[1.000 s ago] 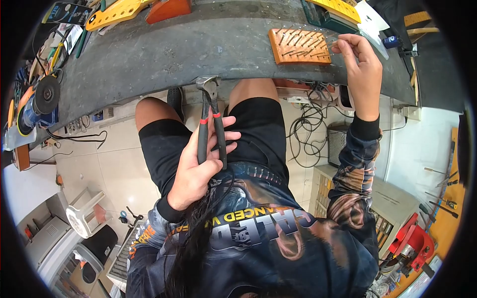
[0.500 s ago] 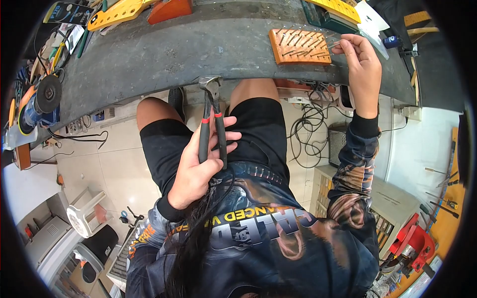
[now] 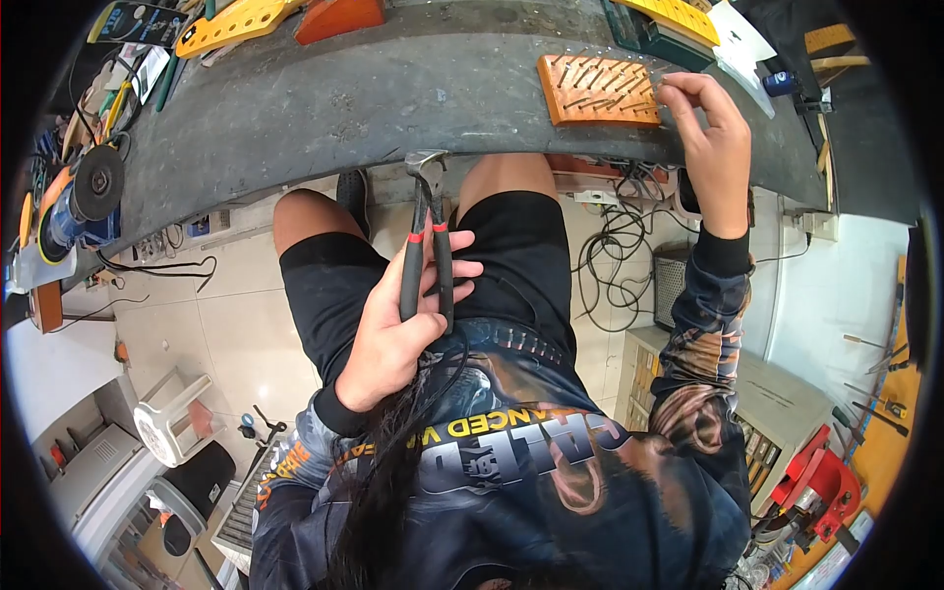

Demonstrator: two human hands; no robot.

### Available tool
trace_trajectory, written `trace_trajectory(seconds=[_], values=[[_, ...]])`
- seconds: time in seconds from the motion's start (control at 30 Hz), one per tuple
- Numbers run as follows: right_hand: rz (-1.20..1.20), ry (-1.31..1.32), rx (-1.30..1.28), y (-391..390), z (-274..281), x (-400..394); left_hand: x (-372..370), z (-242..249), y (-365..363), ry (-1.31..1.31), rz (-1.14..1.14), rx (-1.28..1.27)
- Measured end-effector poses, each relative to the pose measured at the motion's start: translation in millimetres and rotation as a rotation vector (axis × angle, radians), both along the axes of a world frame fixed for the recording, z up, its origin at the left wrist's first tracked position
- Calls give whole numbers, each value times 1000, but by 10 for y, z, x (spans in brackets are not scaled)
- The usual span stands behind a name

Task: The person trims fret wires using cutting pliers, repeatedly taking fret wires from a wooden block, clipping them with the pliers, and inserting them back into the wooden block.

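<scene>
Pliers (image 3: 425, 246) with dark grips and red collars lie in the person's left hand (image 3: 398, 324), held over the lap just below the front edge of the grey workbench (image 3: 344, 98). The fingers of that hand are wrapped loosely round both handles, thumb along one side, so the handles sit close together and the steel head points up toward the bench edge; whether the head is fully closed is hard to tell from here. The tool looks stiff and fairly heavy at the head, with rubbery handles that should not slip, so the natural hold is low on the grips, well clear of the pivot and the cutting end.

The right hand (image 3: 710, 123) reaches up to the bench at the right end of an orange block (image 3: 598, 88) studded with rows of thin nails. Its thumb and forefinger are pinched together on something small and thin at the block's edge, probably one of the nails, though it is too small to be sure. Such nails would be light, rigid and sharp, easy to drop.

An angle grinder (image 3: 79, 197) sits at the bench's left end.
</scene>
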State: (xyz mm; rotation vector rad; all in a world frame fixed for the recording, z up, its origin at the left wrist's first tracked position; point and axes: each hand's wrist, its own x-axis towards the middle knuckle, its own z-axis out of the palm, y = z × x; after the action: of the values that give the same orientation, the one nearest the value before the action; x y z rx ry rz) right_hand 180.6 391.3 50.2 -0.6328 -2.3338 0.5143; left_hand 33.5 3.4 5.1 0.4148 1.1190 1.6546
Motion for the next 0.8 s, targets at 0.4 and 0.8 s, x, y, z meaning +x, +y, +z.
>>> trace_trajectory(seconds=[0.4, 0.8], values=[[194, 18, 30, 92, 16, -94, 10, -13, -17, 26, -10, -12], [306, 242, -743, -829, 544, -80, 1, -97, -47, 327, -20, -9]])
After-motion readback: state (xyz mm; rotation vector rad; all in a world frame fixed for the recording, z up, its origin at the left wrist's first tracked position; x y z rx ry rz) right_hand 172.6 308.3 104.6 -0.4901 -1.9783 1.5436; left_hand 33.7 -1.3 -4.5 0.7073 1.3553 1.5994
